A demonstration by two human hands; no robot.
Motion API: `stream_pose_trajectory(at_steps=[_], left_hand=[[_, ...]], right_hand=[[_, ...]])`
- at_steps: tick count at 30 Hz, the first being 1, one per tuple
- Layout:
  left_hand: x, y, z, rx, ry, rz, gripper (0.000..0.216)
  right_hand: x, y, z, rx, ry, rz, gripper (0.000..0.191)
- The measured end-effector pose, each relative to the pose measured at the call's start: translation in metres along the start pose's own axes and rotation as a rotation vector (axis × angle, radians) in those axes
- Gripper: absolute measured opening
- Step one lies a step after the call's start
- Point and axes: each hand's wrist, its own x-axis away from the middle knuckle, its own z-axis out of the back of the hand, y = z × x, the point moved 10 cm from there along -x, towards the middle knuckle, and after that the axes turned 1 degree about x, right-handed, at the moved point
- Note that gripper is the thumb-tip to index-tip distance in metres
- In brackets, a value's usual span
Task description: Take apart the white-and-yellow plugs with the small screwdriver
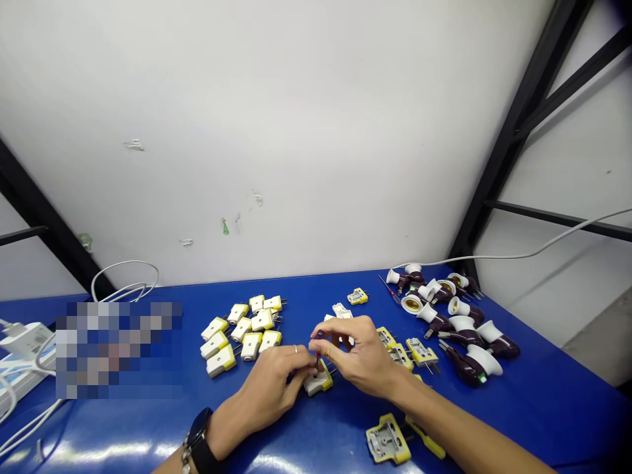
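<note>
A white and yellow plug [318, 383] lies on the blue table in front of me, its pins to the right. My left hand [274, 378] steadies this plug, fingers closed at its upper edge and around the tool's lower end. Above it, my right hand [358, 352] pinches the dark handle of a small screwdriver [320, 336], held upright with its shaft down at the plug's face. The fingers partly hide the tip. Right of my hands, open plug halves [422, 352] show their insides. Another open half [388, 440] lies nearer me, by my right forearm.
Several closed plugs [241, 329] are grouped at left. Maroon and white lamp holders [464, 329] crowd the right side, beside a second screwdriver [389, 289]. White cables and a power strip [29, 362] occupy the far left. Black frame posts [494, 164] stand against the wall.
</note>
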Motion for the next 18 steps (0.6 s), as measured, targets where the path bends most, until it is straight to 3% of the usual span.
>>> stream_pose_trajectory(at_steps=[4, 8, 11, 14, 18], left_hand=[[0.0, -0.001, 0.001, -0.011, 0.005, 0.023, 0.023], [0.001, 0.001, 0.003, 0.001, -0.009, 0.052, 0.012], [0.001, 0.003, -0.001, -0.002, -0.039, 0.06, 0.034], [0.002, 0.003, -0.002, -0.006, -0.027, 0.025, 0.036], [0.001, 0.001, 0.016, -0.054, 0.11, -0.06, 0.028]], right_hand=[[0.0, 0.001, 0.0, -0.031, 0.04, 0.003, 0.011], [-0.002, 0.014, 0.014, -0.15, 0.125, -0.101, 0.014], [-0.005, 0.021, 0.041, -0.208, 0.249, -0.139, 0.024], [-0.008, 0.023, 0.073, -0.066, 0.361, -0.115, 0.028], [-0.015, 0.033, 0.094, 0.251, 0.35, -0.11, 0.03]])
